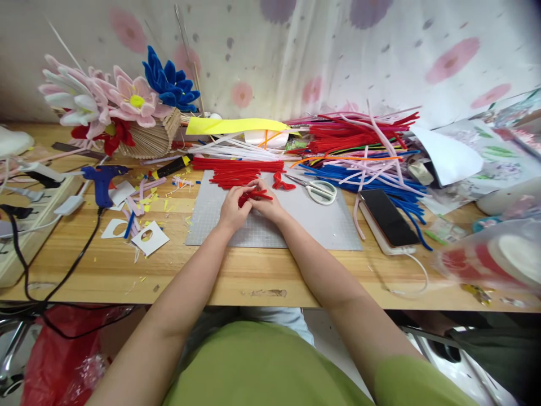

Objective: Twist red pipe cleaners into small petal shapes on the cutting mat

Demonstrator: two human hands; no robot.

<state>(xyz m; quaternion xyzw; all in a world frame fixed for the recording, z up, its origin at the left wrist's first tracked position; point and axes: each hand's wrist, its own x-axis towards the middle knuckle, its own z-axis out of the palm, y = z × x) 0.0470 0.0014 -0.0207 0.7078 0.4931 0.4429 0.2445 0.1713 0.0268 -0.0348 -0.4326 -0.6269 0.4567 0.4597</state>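
Red fuzzy stems [259, 195] are held between curled left hand [233, 207] and right hand [271, 204].

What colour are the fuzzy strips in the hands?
Red; the fuzzy strips show best in the head view.

Fuzzy red stems [261, 194], smooth wooden table [253, 270]

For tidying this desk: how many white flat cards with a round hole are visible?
2, left of the grey mat: one card below the blue glue gun, another card at its right. More may be hidden.
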